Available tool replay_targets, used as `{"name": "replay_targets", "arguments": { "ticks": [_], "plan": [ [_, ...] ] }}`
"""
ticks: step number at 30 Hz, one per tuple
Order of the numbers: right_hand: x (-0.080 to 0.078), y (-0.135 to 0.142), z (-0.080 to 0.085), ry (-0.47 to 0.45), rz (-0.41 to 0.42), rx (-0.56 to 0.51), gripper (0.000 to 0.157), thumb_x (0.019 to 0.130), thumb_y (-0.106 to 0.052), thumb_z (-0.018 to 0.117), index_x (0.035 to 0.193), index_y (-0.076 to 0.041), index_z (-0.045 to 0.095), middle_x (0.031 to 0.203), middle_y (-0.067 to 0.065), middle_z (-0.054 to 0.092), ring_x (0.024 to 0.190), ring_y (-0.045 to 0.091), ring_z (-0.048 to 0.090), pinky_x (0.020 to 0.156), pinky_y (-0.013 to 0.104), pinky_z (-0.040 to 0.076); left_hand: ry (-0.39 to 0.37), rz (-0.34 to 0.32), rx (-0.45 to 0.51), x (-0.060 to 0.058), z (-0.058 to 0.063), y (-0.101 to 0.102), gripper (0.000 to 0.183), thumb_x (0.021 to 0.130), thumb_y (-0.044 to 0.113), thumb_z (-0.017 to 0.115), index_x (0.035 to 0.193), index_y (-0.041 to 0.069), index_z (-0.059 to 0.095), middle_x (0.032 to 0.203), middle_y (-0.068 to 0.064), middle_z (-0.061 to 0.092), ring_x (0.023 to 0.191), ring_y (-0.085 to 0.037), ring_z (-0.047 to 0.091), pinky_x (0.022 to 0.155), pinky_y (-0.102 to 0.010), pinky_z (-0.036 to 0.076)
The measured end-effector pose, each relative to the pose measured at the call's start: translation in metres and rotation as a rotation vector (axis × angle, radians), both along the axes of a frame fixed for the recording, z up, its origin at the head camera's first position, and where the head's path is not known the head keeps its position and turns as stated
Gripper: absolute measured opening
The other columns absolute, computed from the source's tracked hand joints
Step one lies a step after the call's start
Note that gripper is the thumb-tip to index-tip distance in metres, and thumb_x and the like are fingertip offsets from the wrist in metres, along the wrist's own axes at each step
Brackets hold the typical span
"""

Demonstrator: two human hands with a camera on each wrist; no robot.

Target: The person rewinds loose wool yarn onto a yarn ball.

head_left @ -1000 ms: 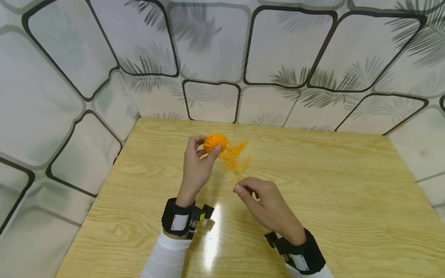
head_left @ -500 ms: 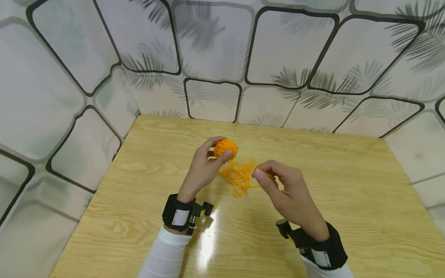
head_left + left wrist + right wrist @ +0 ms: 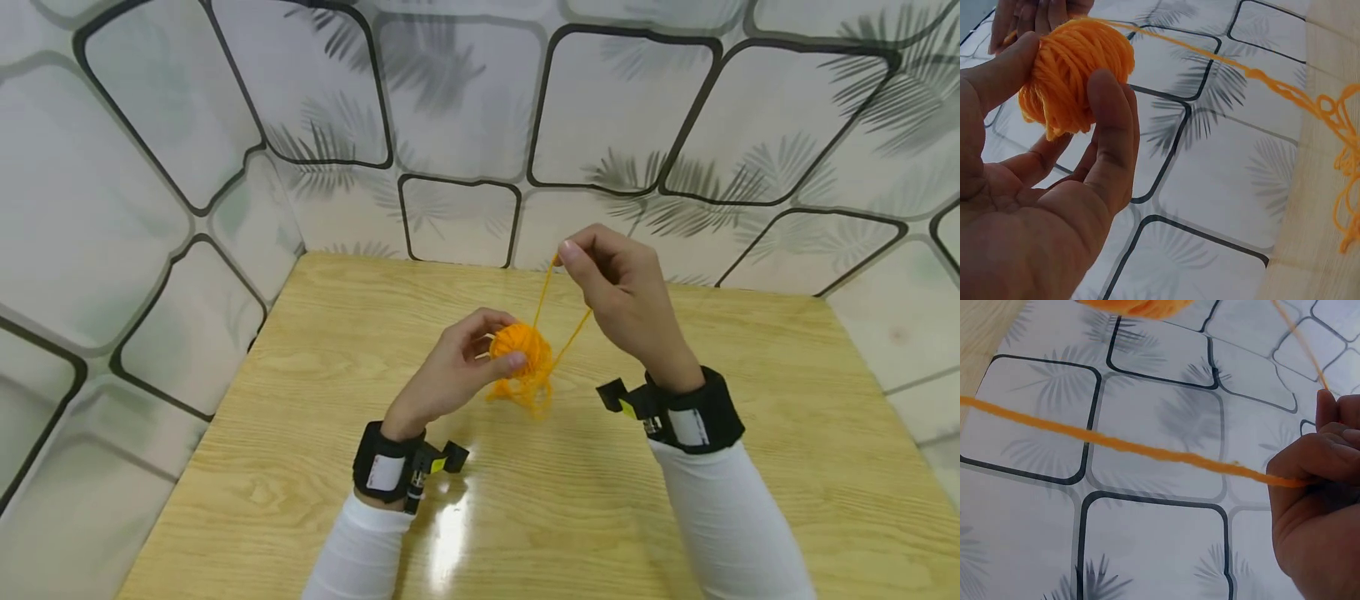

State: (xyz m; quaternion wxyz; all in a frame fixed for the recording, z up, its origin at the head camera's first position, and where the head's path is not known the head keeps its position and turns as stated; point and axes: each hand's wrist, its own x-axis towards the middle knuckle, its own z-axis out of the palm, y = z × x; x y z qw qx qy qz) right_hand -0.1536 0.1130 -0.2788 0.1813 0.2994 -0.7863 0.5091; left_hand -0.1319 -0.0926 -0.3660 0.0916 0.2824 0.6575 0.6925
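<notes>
My left hand (image 3: 461, 367) grips an orange ball of yarn (image 3: 517, 346) between thumb and fingers, above the table. The same yarn ball (image 3: 1079, 75) fills the grasp in the left wrist view. Up and to the right, my right hand (image 3: 626, 292) pinches a strand of the yarn (image 3: 1147, 450) with thumb and forefinger. One stretch runs from the fingertips down to the ball; another leaves the palm side toward a loose tangle of yarn (image 3: 528, 398). In the left wrist view that tangle (image 3: 1347, 162) shows loops and a twisted length.
The wooden table (image 3: 300, 350) spreads beneath both hands, with a bright light reflection near the front. A pale wall (image 3: 465, 92) with dark outlines and palm-leaf prints rises behind and at the left. Black wrist straps (image 3: 386, 467) with small cameras sit on both wrists.
My right hand has risen up and away, drawing strands taut between it and the ball. My left hand has shifted right and nearer with the ball. The tangle now hangs just below the ball.
</notes>
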Motion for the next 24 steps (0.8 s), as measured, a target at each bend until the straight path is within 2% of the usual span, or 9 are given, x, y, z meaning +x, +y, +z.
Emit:
{"name": "replay_targets", "arguments": {
  "ticks": [3, 8, 14, 16, 19, 21, 24],
  "plan": [
    [-0.011, -0.001, -0.002, -0.037, 0.012, -0.018, 0.016, 0.095, -0.017, 0.049, 0.091, -0.007, 0.061, 0.058, 0.006, 0.036, 0.045, 0.015, 0.032, 0.041, 0.030, 0.026, -0.002, -0.056, 0.049, -0.001, -0.004, 0.001, 0.034, 0.087, 0.012, 0.062, 0.117, 0.008, 0.048, 0.112, -0.012, 0.051, 0.096, -0.028, 0.057, 0.078, -0.042, 0.050],
    [-0.023, -0.004, -0.011, -0.156, 0.052, -0.080, 0.020, 0.095, -0.023, 0.049, 0.092, -0.007, 0.060, 0.060, 0.009, 0.034, 0.045, 0.018, 0.030, 0.040, 0.032, 0.025, -0.041, -0.145, 0.124, 0.004, 0.001, 0.002, 0.038, 0.084, 0.011, 0.065, 0.116, 0.007, 0.045, 0.114, -0.016, 0.048, 0.100, -0.032, 0.055, 0.078, -0.046, 0.049],
    [-0.034, -0.010, -0.036, -0.300, 0.092, -0.117, 0.026, 0.094, -0.032, 0.050, 0.092, -0.008, 0.059, 0.058, 0.010, 0.032, 0.044, 0.022, 0.027, 0.040, 0.033, 0.024, -0.054, -0.168, 0.205, 0.011, 0.009, 0.002, 0.041, 0.082, 0.005, 0.065, 0.117, 0.005, 0.044, 0.115, -0.019, 0.049, 0.101, -0.033, 0.054, 0.082, -0.046, 0.048],
    [-0.035, -0.012, -0.046, -0.339, 0.094, -0.108, 0.029, 0.094, -0.035, 0.050, 0.093, -0.008, 0.058, 0.059, 0.011, 0.032, 0.044, 0.023, 0.028, 0.040, 0.033, 0.026, -0.047, -0.154, 0.241, 0.012, 0.011, 0.002, 0.042, 0.081, 0.004, 0.065, 0.118, 0.003, 0.044, 0.115, -0.020, 0.049, 0.102, -0.032, 0.053, 0.084, -0.047, 0.047],
    [-0.035, -0.015, -0.061, -0.362, 0.092, -0.085, 0.030, 0.095, -0.035, 0.048, 0.094, -0.007, 0.057, 0.064, 0.011, 0.035, 0.050, 0.022, 0.032, 0.045, 0.031, 0.029, -0.042, -0.086, 0.281, 0.013, 0.012, 0.002, 0.043, 0.082, 0.004, 0.065, 0.119, 0.002, 0.043, 0.115, -0.019, 0.050, 0.103, -0.031, 0.052, 0.087, -0.047, 0.045],
    [-0.032, -0.018, -0.070, -0.396, 0.113, -0.093, 0.031, 0.096, -0.035, 0.046, 0.095, -0.006, 0.056, 0.067, 0.012, 0.040, 0.053, 0.021, 0.036, 0.047, 0.030, 0.033, -0.048, -0.021, 0.308, 0.013, 0.013, 0.002, 0.043, 0.082, 0.006, 0.065, 0.119, 0.002, 0.044, 0.115, -0.019, 0.049, 0.104, -0.030, 0.051, 0.090, -0.046, 0.043],
    [-0.024, -0.022, -0.084, -0.455, 0.148, -0.108, 0.031, 0.096, -0.034, 0.045, 0.098, -0.005, 0.056, 0.070, 0.013, 0.042, 0.052, 0.020, 0.036, 0.046, 0.029, 0.032, -0.070, 0.091, 0.352, 0.011, 0.013, 0.002, 0.042, 0.083, 0.009, 0.066, 0.118, 0.002, 0.044, 0.117, -0.018, 0.047, 0.106, -0.031, 0.051, 0.091, -0.044, 0.043]
  ]
}}
